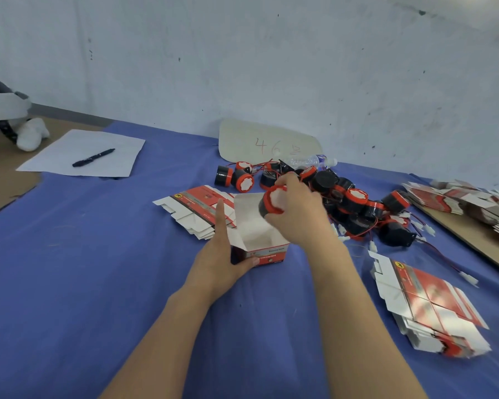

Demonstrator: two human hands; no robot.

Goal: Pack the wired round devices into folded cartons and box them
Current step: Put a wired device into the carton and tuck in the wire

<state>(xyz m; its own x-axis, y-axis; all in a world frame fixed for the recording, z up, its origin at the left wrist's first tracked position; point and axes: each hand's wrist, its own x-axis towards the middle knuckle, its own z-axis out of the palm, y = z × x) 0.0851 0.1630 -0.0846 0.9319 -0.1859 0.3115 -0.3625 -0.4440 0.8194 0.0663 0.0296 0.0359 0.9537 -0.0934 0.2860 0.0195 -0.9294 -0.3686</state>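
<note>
One round device [272, 201] (black, red-rimmed) in grip of right hand [298, 216]; open carton [267, 252] in grip of left hand [216, 256]

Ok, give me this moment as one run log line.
stage: loading | left hand: holds open carton | right hand: grips device at carton mouth, not yet inside | pile: more devices behind

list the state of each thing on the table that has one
carton, erected, top flaps open, gripped by the left hand
round device, held by the right hand over the carton's opening, not yet inside
loose devices, piled, unpacked
carton blanks, flat, stacked
water bottle, lying on its side
pen, lying on a paper sheet
</note>
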